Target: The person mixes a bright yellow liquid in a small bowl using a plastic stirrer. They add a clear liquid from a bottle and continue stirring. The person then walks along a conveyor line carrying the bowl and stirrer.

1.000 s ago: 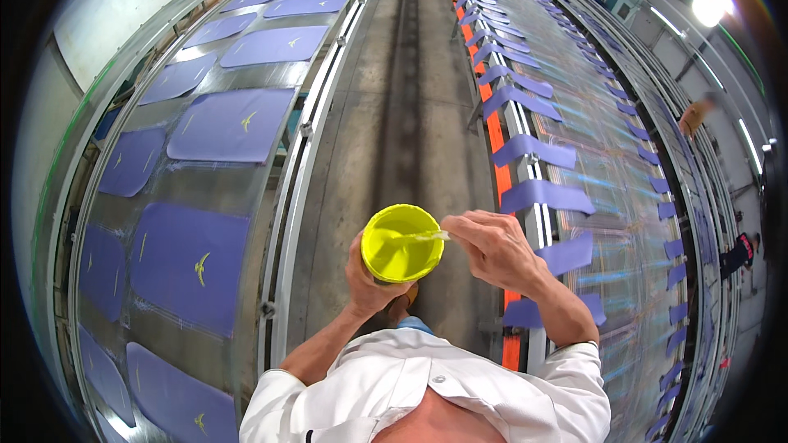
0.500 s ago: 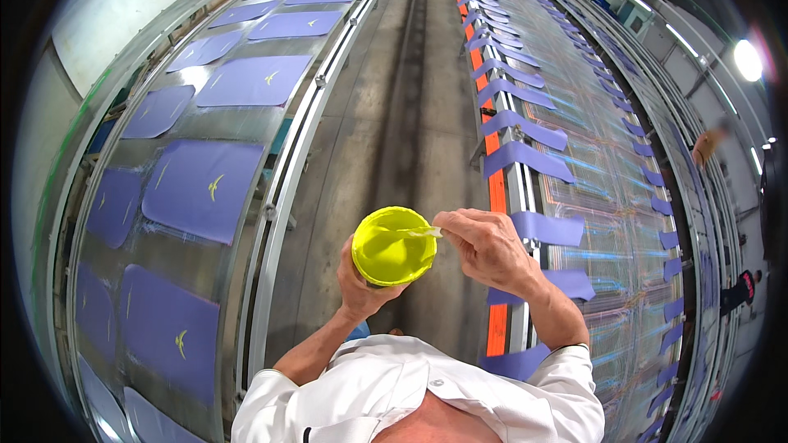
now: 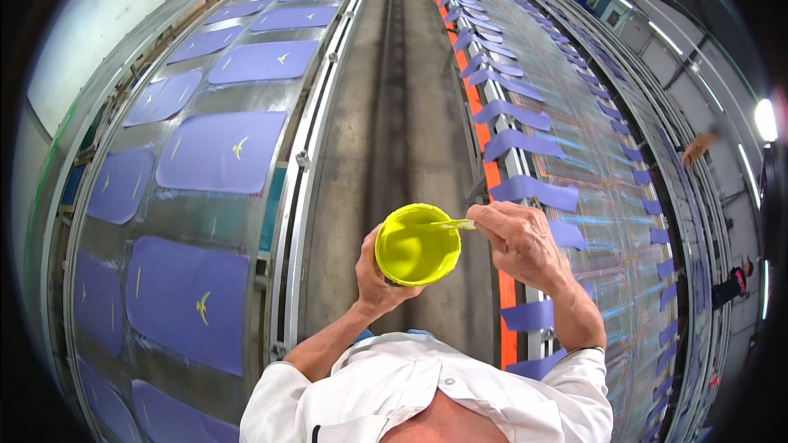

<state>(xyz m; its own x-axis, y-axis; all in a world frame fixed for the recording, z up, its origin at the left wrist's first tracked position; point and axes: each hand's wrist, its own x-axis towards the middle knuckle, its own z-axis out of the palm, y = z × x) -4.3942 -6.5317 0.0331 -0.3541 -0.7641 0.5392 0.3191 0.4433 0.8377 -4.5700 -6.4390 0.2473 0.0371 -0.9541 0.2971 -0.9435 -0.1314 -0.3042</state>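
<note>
My left hand (image 3: pixel 376 283) is wrapped round the side of a round tub (image 3: pixel 381 234), held in front of my chest over the aisle. Bright yellow, thick paint or ink (image 3: pixel 410 256) fills part of it and coats the rim. My right hand (image 3: pixel 525 246) is to the right of the tub, its fingers pinched on the pale end of a small stirring stick (image 3: pixel 450 224). The stick crosses the tub's upper right rim. Its inner end is coated in yellow and blends with the tub's contents.
A long table (image 3: pixel 193 221) on my left carries purple sheets (image 3: pixel 222 152), several with small yellow marks. On my right, purple strips (image 3: pixel 525 145) hang over an orange-edged rail (image 3: pixel 492 172) beside another long table. A concrete aisle (image 3: pixel 349 139) runs ahead. People's arms show at far right.
The tub and both hands sit further right in the view. The stick has shifted across the tub toward its upper right rim. The tables and sheets have shifted in view too.
</note>
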